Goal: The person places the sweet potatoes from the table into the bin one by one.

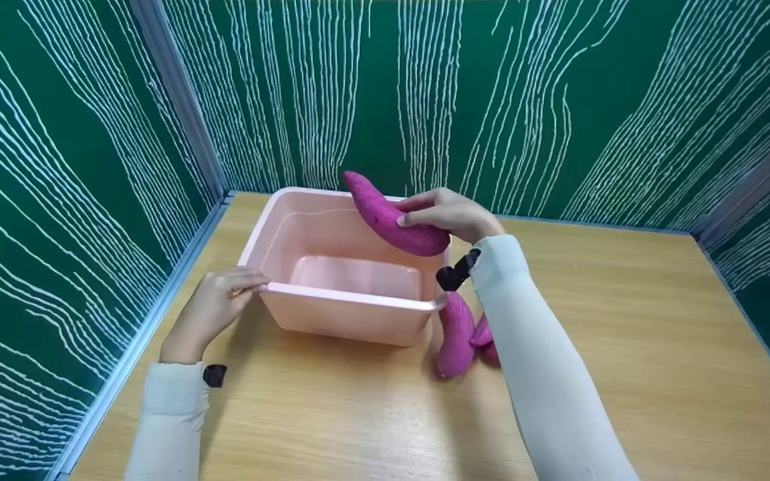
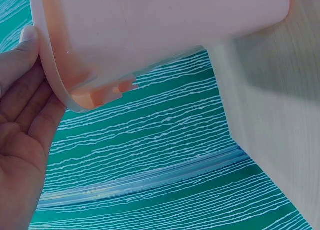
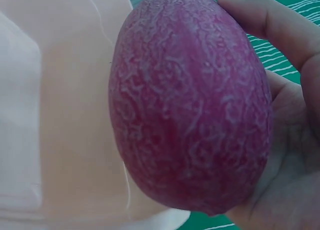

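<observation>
Sweet potato (image 1: 379, 215) gripped by right hand (image 1: 453, 212); basin rim (image 1: 351, 296) pinched by left hand (image 1: 214, 306)
Probably stiff, fairly weighty; best held around the middle.

no readable text or labels

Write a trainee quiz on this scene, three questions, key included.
1. What does the right hand hold?
A) a cloth
B) a sweet potato
C) nothing
2. True or false: the left hand grips the rim of the pink bin.
3. Fill in: in the head view, the other sweet potatoes lie toward the bin's ____ side.

Key:
1. B
2. True
3. right
</observation>
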Demonstrator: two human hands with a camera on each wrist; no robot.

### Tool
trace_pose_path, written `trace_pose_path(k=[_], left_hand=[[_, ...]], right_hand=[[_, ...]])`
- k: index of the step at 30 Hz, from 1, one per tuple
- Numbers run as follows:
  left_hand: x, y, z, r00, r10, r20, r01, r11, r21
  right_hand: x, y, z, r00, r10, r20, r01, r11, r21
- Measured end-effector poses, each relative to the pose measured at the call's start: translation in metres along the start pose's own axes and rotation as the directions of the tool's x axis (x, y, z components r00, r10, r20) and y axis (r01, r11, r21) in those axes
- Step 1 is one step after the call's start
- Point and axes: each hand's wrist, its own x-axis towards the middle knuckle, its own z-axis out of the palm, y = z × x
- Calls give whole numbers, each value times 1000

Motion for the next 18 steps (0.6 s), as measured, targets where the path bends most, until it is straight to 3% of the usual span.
trace_pose_path(k=[18], left_hand=[[0,-1,-1,1000,-14,10,14,1000,-21]], right_hand=[[24,0,18,998,27,51,-22,995,-94]])
